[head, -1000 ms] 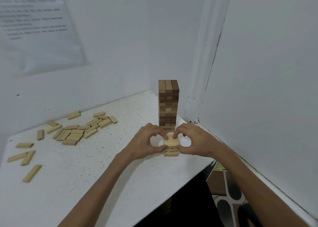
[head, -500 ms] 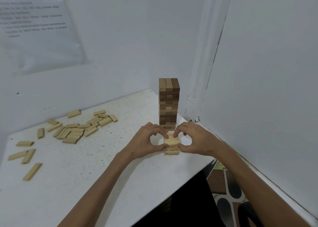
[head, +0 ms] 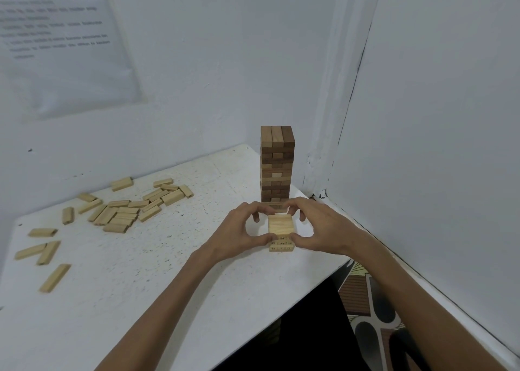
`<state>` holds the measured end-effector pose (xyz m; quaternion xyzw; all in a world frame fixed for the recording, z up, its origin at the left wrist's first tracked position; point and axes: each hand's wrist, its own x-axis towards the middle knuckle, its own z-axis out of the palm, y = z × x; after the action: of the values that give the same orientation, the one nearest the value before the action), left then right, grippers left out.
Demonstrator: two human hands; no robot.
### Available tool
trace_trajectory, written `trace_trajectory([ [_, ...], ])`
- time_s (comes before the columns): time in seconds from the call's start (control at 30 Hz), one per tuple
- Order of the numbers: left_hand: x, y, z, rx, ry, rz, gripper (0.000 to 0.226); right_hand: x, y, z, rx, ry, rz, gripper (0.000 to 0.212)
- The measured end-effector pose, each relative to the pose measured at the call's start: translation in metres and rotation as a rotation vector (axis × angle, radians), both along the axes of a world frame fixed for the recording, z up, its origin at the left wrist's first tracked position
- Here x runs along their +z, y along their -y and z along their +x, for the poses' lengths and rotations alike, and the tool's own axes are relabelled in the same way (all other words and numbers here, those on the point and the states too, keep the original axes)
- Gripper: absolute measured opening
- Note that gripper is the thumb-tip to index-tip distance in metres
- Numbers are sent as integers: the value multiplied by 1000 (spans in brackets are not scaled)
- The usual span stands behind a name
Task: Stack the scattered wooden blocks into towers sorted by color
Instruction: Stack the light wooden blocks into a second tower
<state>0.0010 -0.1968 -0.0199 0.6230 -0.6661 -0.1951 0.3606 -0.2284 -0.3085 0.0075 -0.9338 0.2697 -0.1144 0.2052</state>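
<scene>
Both hands are on the light tower (head: pixel 280 225), which sits near the right front edge of the table (head: pixel 197 280), just in front of the dark tower (head: pixel 277 163). The left hand (head: pixel 239 231) and right hand (head: pixel 323 227) each curl round it from their own side: thumbs press the near face at the upper layers, fingers wrap to the far side, palms are off the wood. This reads as squaring up, with a squeeze from both sides aligning the layers before it gets taller. It's only a few layers high, and the printed numbers on the block ends face the camera. The dark tower is tall and looks finished, parked by the wall corner out of the way. The loose light blocks (head: pixel 123 211) lie flat, well apart to the left, so most of the light stack is not yet built. Risk: the far-side fingers are close to the dark tower's foot, and I can't tell if they touch it; a knock there could topple it.
</scene>
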Motion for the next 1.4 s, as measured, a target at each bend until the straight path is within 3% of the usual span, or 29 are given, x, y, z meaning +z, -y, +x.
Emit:
trace_trajectory([
  [0.9,-3,1,1,4,30,3,51,-6,1,-2,-5,33,-22,63],
  [1.1,-2,-6,3,17,6,26,60,0,-7,-2,8,66,-66,64],
  [1.4,2,-40,30,148,141,7,43,18,-33,38,85,68,-139,50],
])
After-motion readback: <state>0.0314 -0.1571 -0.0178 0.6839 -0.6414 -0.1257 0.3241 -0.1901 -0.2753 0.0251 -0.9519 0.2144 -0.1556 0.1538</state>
